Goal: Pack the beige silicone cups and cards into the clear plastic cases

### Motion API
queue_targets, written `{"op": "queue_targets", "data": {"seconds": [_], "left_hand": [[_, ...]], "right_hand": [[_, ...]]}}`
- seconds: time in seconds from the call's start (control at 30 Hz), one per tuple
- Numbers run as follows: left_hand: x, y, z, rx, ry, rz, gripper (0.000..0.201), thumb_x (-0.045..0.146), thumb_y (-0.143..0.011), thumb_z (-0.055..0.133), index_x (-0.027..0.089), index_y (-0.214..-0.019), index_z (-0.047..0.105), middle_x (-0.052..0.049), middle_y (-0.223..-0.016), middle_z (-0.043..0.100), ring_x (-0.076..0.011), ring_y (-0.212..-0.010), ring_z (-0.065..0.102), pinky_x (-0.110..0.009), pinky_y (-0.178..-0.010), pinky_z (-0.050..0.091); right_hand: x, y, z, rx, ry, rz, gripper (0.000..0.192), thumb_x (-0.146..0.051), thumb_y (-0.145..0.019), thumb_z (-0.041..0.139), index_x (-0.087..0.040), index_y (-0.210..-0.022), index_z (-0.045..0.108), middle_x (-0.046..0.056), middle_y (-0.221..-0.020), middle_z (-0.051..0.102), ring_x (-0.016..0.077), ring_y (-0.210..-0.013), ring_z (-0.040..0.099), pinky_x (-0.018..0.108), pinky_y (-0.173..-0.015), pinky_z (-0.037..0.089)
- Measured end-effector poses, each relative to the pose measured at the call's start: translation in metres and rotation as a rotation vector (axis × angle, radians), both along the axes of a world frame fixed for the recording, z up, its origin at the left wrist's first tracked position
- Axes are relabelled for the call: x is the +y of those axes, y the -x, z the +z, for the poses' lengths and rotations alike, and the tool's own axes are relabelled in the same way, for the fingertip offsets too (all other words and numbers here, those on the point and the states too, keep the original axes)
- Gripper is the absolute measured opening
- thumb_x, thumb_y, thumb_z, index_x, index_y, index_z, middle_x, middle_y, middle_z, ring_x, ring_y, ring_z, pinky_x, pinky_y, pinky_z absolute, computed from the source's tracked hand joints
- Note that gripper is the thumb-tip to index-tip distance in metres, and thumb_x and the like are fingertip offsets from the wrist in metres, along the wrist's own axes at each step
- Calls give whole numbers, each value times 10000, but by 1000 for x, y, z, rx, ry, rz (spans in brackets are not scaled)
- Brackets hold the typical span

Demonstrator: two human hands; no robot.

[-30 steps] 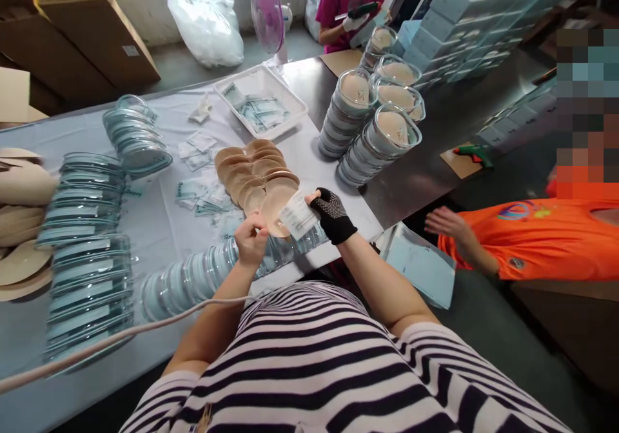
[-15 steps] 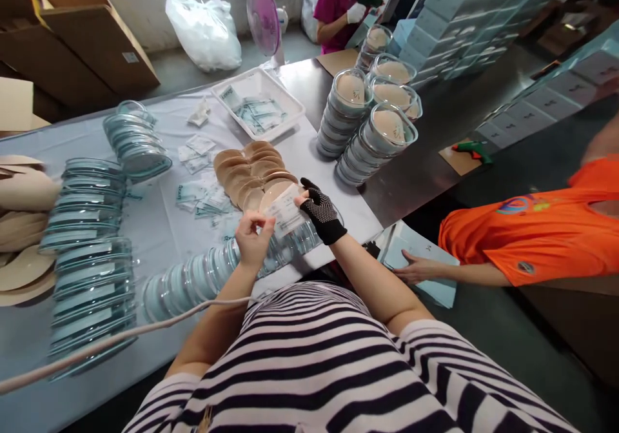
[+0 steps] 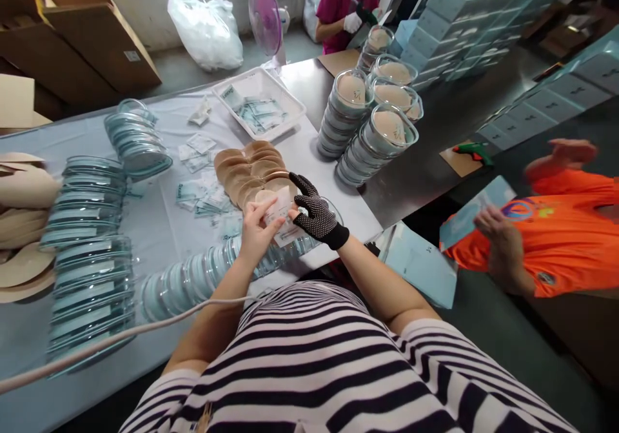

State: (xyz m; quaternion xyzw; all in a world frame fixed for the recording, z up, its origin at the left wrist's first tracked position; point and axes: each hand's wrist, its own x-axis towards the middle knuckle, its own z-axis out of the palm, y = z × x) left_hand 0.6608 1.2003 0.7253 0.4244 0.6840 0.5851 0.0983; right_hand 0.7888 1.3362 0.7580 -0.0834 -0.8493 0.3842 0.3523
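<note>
My bare left hand (image 3: 257, 228) pinches a small white printed card (image 3: 279, 206) between thumb and fingers, tilted up over the row of clear containers. Beside the card is my right hand (image 3: 316, 215), in a black dotted glove with the thumb tip bare. Its gloved fingers are spread, and the thumb tip reaches the card's right edge. A second whitish printed piece (image 3: 288, 234) shows below; whether it joins the card I cannot tell. Just beyond my hands lie overlapping tan discs (image 3: 249, 168). Clear round containers (image 3: 193, 275) with pale blue contents line the table's near edge.
Loose printed packets (image 3: 206, 199) lie left of the discs, below a white tray (image 3: 300, 113) of packets. Container stacks (image 3: 345, 117) stand at right; more rows (image 3: 91, 291) fill the left. A cable (image 3: 145, 330) crosses in front. Co-workers (image 3: 570, 239) are at right and behind the table.
My left hand has moved further onto the card, which now tilts more upright. My right gloved fingers have spread apart. The orange-shirted co-worker has lifted a pale blue flat piece.
</note>
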Motion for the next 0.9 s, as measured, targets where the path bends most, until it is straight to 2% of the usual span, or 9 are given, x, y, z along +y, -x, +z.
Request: {"op": "queue_targets", "data": {"seconds": [0.1, 0.2, 0.27, 0.33, 0.43, 0.57, 0.67, 0.8, 0.9], "left_hand": [[1, 6, 2, -5, 41, -43, 449, 557, -769, 743, 220, -1067, 754, -28, -872, 483, -160, -785, 495, -282, -703, 451], [0, 7, 8, -42, 54, -133, 379, 560, -838, 666, 194, -762, 731, -23, -794, 482, -163, -763, 499, -292, -708, 447], [-2, 5, 12, -56, 55, -201, 431, 536, -892, 603, 184, -654, 677, -24, -765, 480, -159, -741, 503, -297, -707, 445], [-4, 3, 15, -37, 50, -236, 452, 503, -922, 567, 179, -619, 653, -26, -751, 479, -155, -726, 503, -299, -707, 442], [-7, -1, 14, 17, 1, -189, 412, 499, -910, 588, 183, -669, 698, -28, -736, 489, -159, -722, 502, -298, -695, 441], [-10, -7, 5, 9, -139, -77, 302, 494, -850, 680, 206, -887, 762, -24, -746, 571, -153, -707, 523, -283, -664, 440], [-9, -14, 2, 9, -233, -130, 240, 439, -843, 703, 205, -798, 727, -15, -700, 605, -143, -669, 526, -273, -632, 421], [-9, -22, 1, -26, -324, -144, 311, 414, -842, 705, 192, -660, 586, 11, -619, 510, -122, -612, 480, -254, -596, 409], [-7, -19, -1, -141, -348, 10, 320, 433, -753, 790, 222, -900, 599, -2, -840, 567, -106, -672, 507, -233, -616, 453]], "right_hand": [[2, -1, 1, -31, 16, 96, 230, -400, -905, 579, -212, -772, 569, 126, -1486, 494, 234, -1428, 386, 454, -1185, 310], [0, 0, 0, -71, 93, 85, 219, -381, -916, 542, -210, -779, 559, 108, -1104, 703, 220, -1142, 603, 408, -1025, 468], [-3, 1, -3, -94, 191, 34, 207, -384, -899, 549, -201, -804, 570, 56, -866, 688, 176, -863, 632, 344, -851, 526], [-6, 1, -7, -95, 309, 13, 217, -394, -855, 597, -188, -923, 606, 21, -809, 655, 144, -740, 589, 298, -743, 517], [-1, -6, -8, -108, 435, -30, 280, -385, -811, 625, -180, -999, 651, 12, -824, 660, 149, -763, 589, 288, -744, 494], [17, -14, -5, -78, 651, -204, 249, -409, -808, 596, -169, -775, 649, 5, -731, 633, 150, -720, 559, 287, -711, 461], [24, -7, -8, -54, 746, -126, 287, -448, -788, 608, -164, -757, 626, 7, -746, 620, 151, -772, 547, 282, -738, 450], [24, 12, -19, -130, 723, -133, 276, -441, -792, 561, -170, -752, 596, -14, -699, 582, 133, -692, 505, 268, -681, 433], [25, 18, -20, -195, 533, -287, 220, -380, -809, 541, -177, -759, 609, 4, -744, 631, 149, -712, 543, 286, -720, 453]]}}
